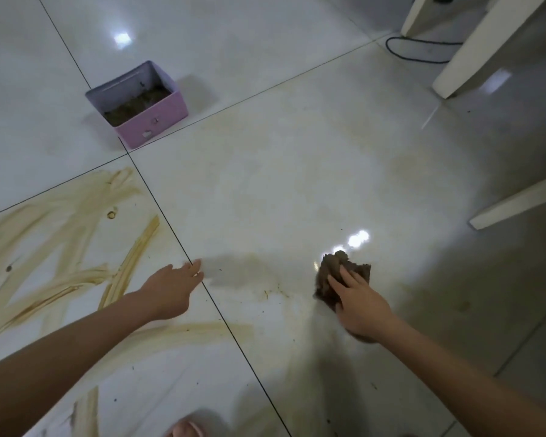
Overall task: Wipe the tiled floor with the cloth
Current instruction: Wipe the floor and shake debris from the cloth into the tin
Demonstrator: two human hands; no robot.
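**A:** Brown cloth [331, 279] lies bunched on the tiled floor [297, 190], with the right hand [356, 304] pressing it, fingers spread on top.

**B:** And the left hand [174, 288]?

**A:** Open, holding nothing, by the grout line [171, 228].

**B:** Where next, you reckon?

**A:** Leftward. The muddy streaks [60, 247] lie across that line from the cloth, with a pink box [158, 121] farther off.
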